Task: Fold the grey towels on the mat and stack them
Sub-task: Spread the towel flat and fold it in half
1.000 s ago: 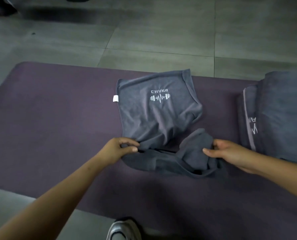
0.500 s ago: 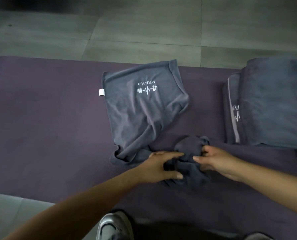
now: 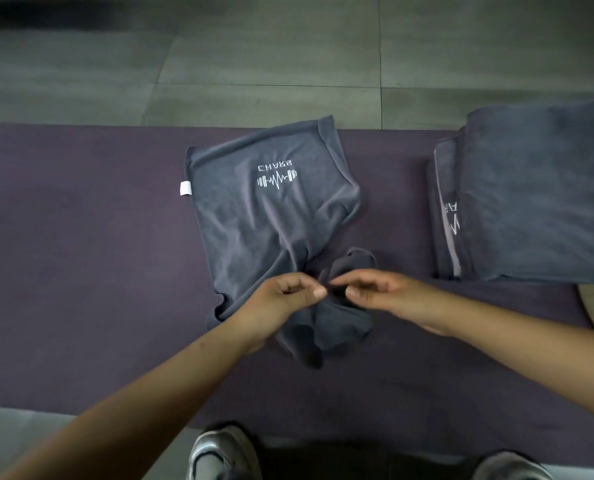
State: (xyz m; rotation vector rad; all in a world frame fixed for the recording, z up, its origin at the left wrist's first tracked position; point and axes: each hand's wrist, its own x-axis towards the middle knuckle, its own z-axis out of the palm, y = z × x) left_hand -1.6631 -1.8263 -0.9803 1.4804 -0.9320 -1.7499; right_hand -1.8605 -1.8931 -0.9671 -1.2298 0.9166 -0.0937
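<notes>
A purple mat (image 3: 81, 258) is spread across a grey tiled floor (image 3: 254, 57), reaching from the left edge of the view to the right. At the mat's right end, against its far edge, a stack of folded grey towels (image 3: 530, 195) is laid, with a pale stripe and part of a white print seen on its left side. Near the middle of the mat, 1 loose grey towel (image 3: 271, 220) is laid: its far half is spread flat, with a white logo (image 3: 276, 176) facing up and a small white tag (image 3: 185, 188) sticking out at its left edge, while its near half is bunched and twisted toward the mat's near edge. Over that bunched part 2 hands are brought close together. A fold of the towel is pinched between the curled fingers and thumb of the left hand (image 3: 288, 292). The cloth just beside it is pinched by the curled fingers of the right hand (image 3: 382, 292), fingertips almost touching those of the left. At the near edge of the mat, 2 grey shoes (image 3: 219, 452) are seen on the floor.
</notes>
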